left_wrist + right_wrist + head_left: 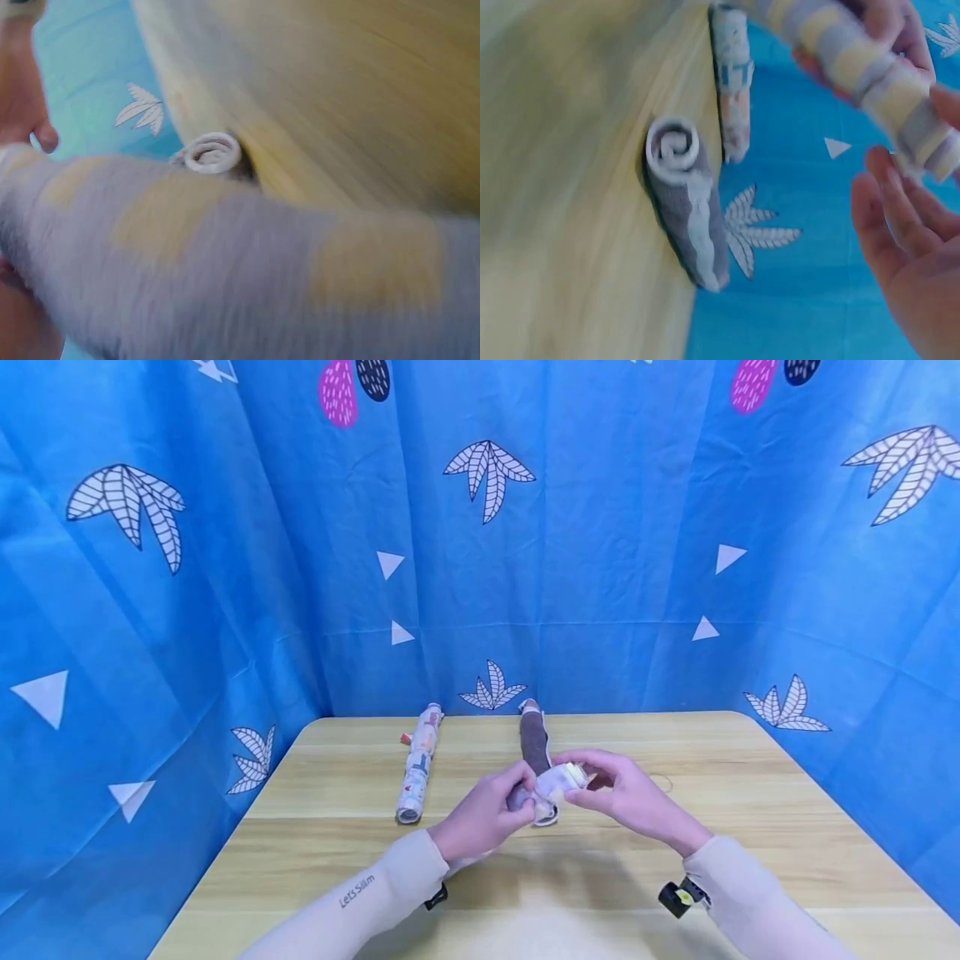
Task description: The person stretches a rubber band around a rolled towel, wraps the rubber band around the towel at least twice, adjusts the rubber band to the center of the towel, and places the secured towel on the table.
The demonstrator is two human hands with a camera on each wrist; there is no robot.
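A long rolled cloth with grey-purple and yellow stripes (557,783) is held above the table between both hands. My left hand (483,814) grips it along its length, thumb and fingers curled round it. At the roll's right end, my right hand (626,793) holds it loosely between thumb and fingers. In the right wrist view the striped roll slants down to my right hand (922,255). The same roll, blurred, fills the lower part of the left wrist view and hides most of my left hand there.
Behind the hands lies a grey-brown rolled cloth (535,743) with a white edge. Left of it is a white patterned roll (418,764) with a small red tab. Both rest on the wooden table (330,827). A blue printed curtain (600,527) surrounds the table's back and sides.
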